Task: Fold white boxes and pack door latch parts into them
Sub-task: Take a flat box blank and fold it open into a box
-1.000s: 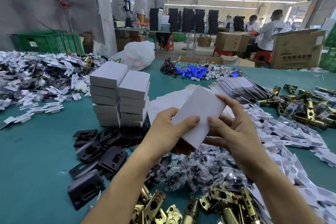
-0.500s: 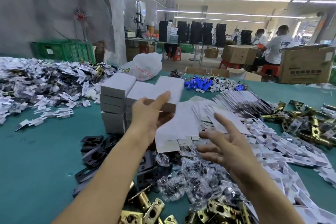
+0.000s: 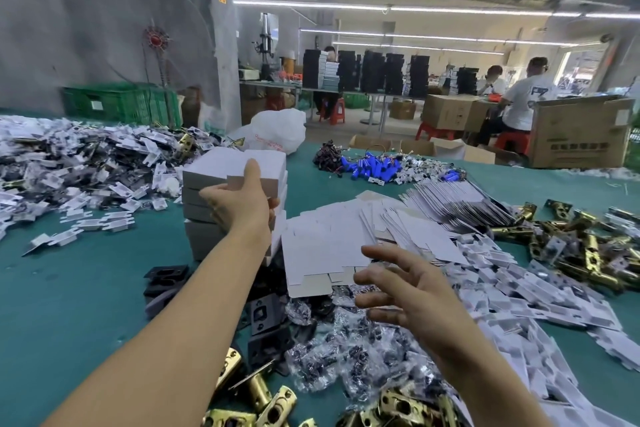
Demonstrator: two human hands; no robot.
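My left hand (image 3: 240, 206) grips a closed white box (image 3: 268, 166) and holds it on top of the right-hand stack of white boxes (image 3: 201, 215). My right hand (image 3: 398, 291) hovers empty with fingers spread, above the pile of flat white box blanks (image 3: 322, 243). Small plastic bags of screws (image 3: 349, 357) lie below it. Black latch plates (image 3: 266, 315) sit under my left forearm, and brass latch bolts (image 3: 273, 402) lie at the near edge.
The green table (image 3: 69, 305) holds a heap of white inserts (image 3: 69, 166) at the left, more white inserts (image 3: 519, 295) and brass latches (image 3: 588, 246) at the right, blue parts (image 3: 374, 168) and a white bag (image 3: 277, 130) at the back. People sit beyond by cardboard cartons (image 3: 578, 132).
My left hand carried the folded box from in front of me up and left onto the box stack. My right hand let go of it and now hovers over the flat blanks.
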